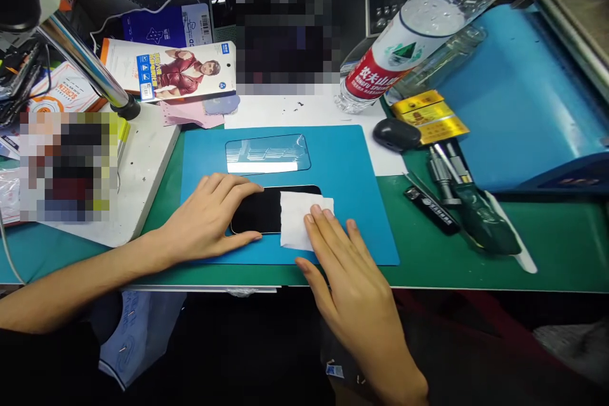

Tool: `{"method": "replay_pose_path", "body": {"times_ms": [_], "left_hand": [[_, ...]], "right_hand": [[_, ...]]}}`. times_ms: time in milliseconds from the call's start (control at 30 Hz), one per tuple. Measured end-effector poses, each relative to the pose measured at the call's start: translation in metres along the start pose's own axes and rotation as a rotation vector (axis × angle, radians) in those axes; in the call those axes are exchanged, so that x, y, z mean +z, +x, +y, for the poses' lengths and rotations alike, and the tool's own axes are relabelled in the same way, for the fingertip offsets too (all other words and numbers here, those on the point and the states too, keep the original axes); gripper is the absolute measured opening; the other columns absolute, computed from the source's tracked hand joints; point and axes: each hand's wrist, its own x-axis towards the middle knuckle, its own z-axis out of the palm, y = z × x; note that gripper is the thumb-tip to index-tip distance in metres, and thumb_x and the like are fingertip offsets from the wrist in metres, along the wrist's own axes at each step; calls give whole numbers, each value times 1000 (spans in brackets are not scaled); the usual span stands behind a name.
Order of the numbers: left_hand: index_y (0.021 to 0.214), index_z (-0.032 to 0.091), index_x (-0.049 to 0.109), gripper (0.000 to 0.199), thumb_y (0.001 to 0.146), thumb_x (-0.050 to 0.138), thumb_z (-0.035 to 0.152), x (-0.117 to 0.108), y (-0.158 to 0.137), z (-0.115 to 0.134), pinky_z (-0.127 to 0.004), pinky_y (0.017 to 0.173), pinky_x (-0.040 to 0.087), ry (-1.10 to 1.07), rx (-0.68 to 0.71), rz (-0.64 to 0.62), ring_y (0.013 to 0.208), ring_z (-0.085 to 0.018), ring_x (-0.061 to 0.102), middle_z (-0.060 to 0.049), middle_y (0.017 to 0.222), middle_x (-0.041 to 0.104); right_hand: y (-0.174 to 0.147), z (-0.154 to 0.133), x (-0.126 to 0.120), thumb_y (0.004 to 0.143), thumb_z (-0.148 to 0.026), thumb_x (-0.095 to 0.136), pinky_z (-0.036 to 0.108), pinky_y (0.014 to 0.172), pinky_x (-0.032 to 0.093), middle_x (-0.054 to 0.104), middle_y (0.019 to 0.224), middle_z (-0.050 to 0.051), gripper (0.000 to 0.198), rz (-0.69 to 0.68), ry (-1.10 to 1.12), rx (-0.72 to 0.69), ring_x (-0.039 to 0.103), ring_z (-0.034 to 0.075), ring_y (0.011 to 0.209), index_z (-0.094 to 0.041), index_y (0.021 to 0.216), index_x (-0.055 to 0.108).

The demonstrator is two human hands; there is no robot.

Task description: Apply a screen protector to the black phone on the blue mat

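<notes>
A smartphone (259,210) with a dark screen lies face up on a blue mat (352,158). My left hand (207,219) grips its left end, fingers on the far edge and thumb along the near edge. A white wipe (294,219) covers the phone's right part and hangs over its near edge. Flat on that wipe rest the fingertips of my right hand (352,285), with the thumb stretched out apart. Just beyond the phone lies a clear, dark-edged glass screen protector (269,153), touched by neither hand.
A large water bottle (380,66) stands behind the mat. To the right are a black mouse (396,134), a gold box (431,117), a black cutter-like tool (432,210) and a green-handled tool (488,219). At left, a lamp post (90,60) rises from a white board (147,158).
</notes>
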Motion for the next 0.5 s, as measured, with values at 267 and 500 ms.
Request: {"method": "replay_pose_path", "body": {"times_ms": [267,500], "left_hand": [[148,19,44,64,105,61,64,0,0,-1,-51,103,49,31,-5,8,125,-35,59,-17,137,63],[150,20,44,63,105,61,61,1,-1,-2,-49,99,49,43,8,14,122,-35,60,-16,135,64]], "right_hand": [[25,9,6,108,-19,59,59,129,46,56,163,13,70,78,44,8,53,29,153,-23,171,30],[-8,25,-13,96,7,60,52,121,57,73,145,8,69,147,144,-131,69,26,137,-22,158,55]]}}
